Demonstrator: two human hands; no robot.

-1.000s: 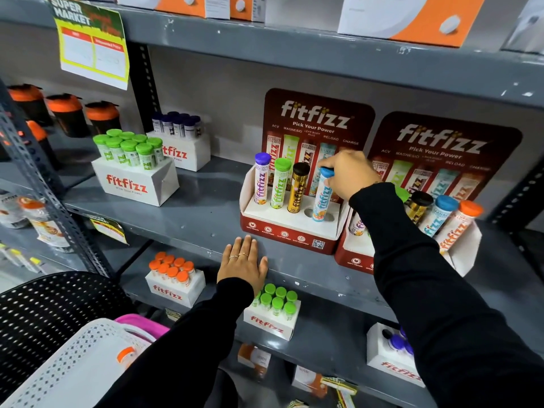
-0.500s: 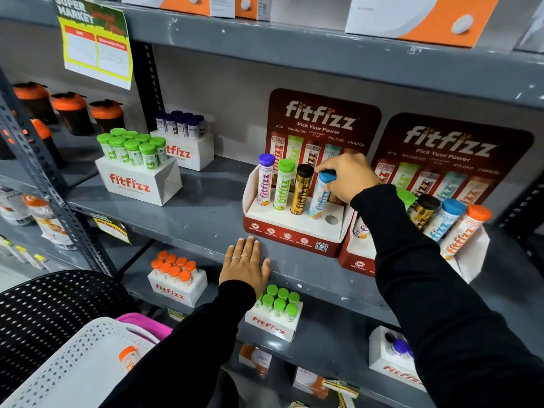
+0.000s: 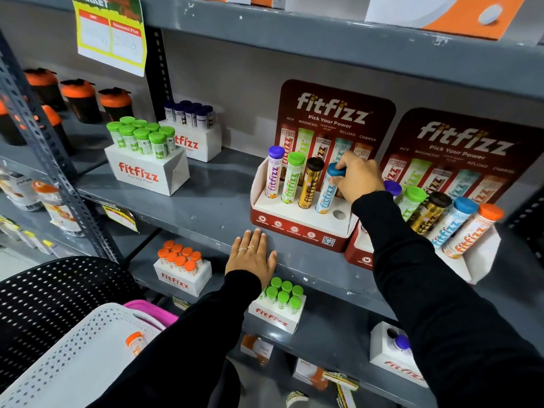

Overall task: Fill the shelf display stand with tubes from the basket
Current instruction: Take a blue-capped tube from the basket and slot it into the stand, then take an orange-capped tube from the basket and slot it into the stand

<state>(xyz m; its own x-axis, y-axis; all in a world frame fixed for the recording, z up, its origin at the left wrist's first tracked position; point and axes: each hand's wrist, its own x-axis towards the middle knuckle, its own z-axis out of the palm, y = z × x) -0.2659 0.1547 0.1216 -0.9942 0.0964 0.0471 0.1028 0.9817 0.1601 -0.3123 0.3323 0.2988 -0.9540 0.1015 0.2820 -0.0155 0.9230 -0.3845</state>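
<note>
A red and white display stand (image 3: 297, 228) sits on the grey middle shelf (image 3: 206, 204). It holds a purple-capped tube (image 3: 273, 175), a green-capped tube (image 3: 291, 179), a black-capped gold tube (image 3: 309, 187) and a blue-capped tube (image 3: 328, 192). My right hand (image 3: 357, 176) grips the blue cap, with that tube standing in the fourth hole. The fifth hole (image 3: 339, 214) is empty. My left hand (image 3: 251, 257) lies flat with fingers spread on the shelf's front edge. At the lower left, a white perforated basket (image 3: 73, 357) holds an orange-capped tube (image 3: 134, 343).
A second stand (image 3: 477, 260) with several tubes stands to the right. White boxes of green-capped (image 3: 147, 169) and dark-capped tubes (image 3: 197, 136) sit to the left. Boxes of orange-capped (image 3: 182, 275) and green-capped tubes (image 3: 276, 316) occupy the lower shelf. A black mesh chair (image 3: 50, 293) is at the left.
The blue-capped tube went from leaning above the stand to sitting lower in the fourth hole, my right hand staying on its cap. My left hand stayed on the shelf edge.
</note>
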